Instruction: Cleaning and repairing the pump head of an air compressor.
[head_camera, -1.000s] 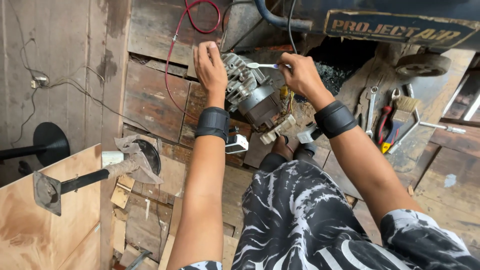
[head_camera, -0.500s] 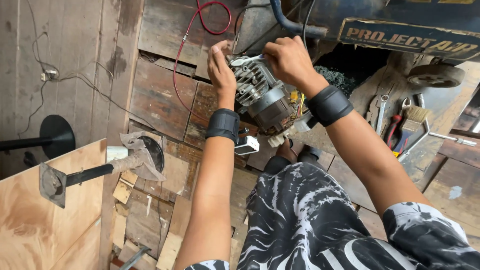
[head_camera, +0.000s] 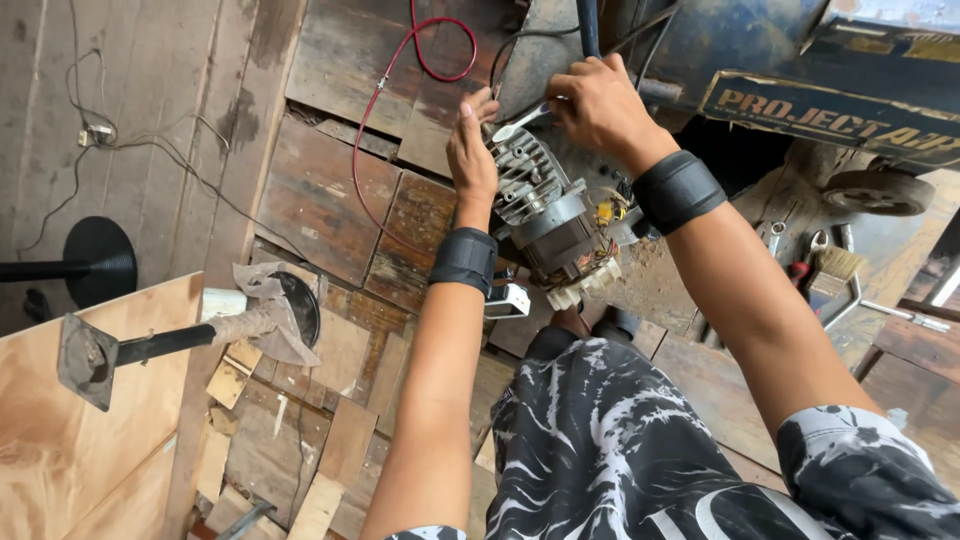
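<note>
A grey finned motor and pump unit (head_camera: 548, 215) lies on the wooden floor in front of my knees. My left hand (head_camera: 472, 150) rests against its left side near the finned head, fingers pressed to the metal. My right hand (head_camera: 597, 100) is closed around a silver spanner (head_camera: 518, 122) whose end sits at the top of the finned head. Both wrists carry black bands. Coloured wires show at the motor's lower end.
A blue machine body (head_camera: 800, 70) with a small wheel (head_camera: 880, 192) stands at the upper right. Pliers and a brush (head_camera: 835, 265) lie on the floor to the right. A red wire (head_camera: 385, 95) loops at the top. A plywood board (head_camera: 70, 440) and a black stand (head_camera: 100, 260) are on the left.
The view shifted downward. My right hand moved left onto the top of the motor unit with the spanner, and my left hand stayed on the unit's left side.
</note>
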